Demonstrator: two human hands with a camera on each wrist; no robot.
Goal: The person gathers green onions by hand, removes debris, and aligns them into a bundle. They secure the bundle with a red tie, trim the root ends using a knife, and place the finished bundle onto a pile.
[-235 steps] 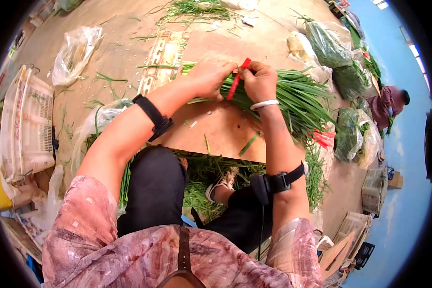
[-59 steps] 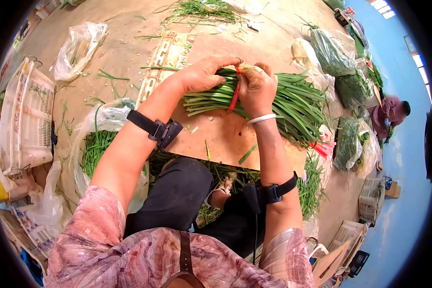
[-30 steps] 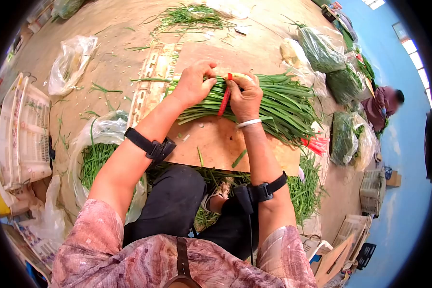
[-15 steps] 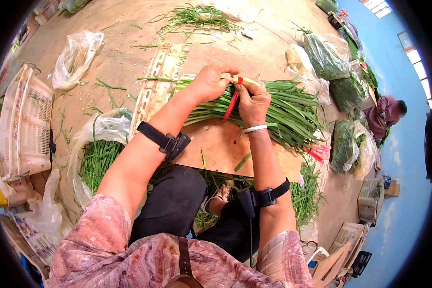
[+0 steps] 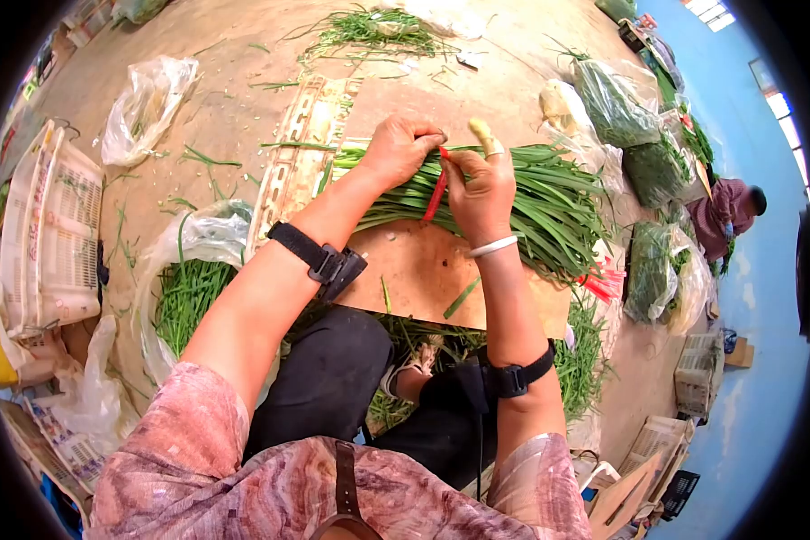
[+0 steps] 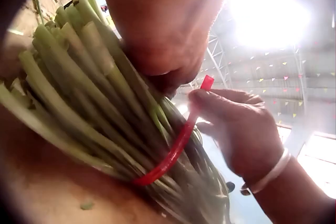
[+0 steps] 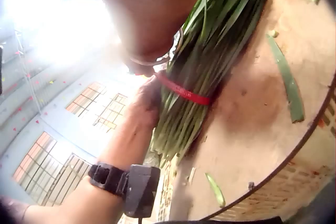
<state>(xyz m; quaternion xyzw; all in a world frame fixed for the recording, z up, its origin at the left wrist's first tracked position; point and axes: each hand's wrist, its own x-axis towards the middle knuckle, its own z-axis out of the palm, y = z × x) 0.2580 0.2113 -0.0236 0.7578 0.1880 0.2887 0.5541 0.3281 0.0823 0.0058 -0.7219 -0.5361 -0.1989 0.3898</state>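
Observation:
A thick bundle of long green chives (image 5: 549, 193) lies on a board (image 5: 405, 270), their cut pale ends (image 6: 68, 50) pointing left. Around its middle runs a narrow red band (image 5: 435, 200), its upper end standing up in the left wrist view. My right hand (image 5: 481, 193) pinches the band near that end between thumb and finger; a yellowish cover sits on its raised index finger. My left hand (image 5: 398, 151) is at the bundle's far side with curled fingers, the fingertips right by the band's top. I cannot tell whether they hold anything.
Loose red strips (image 5: 605, 281) lie at the right end of the board. A plastic bag of greens (image 5: 189, 297) stands left of my knee, a white crate (image 5: 54, 225) farther left. Filled bags (image 5: 616, 99) line the right, where another person (image 5: 724, 216) sits.
The red band, flat and long-ended in the oldest frame, now wraps the bundle. My left hand drew off about a second ago and came back; my right index finger has lifted since.

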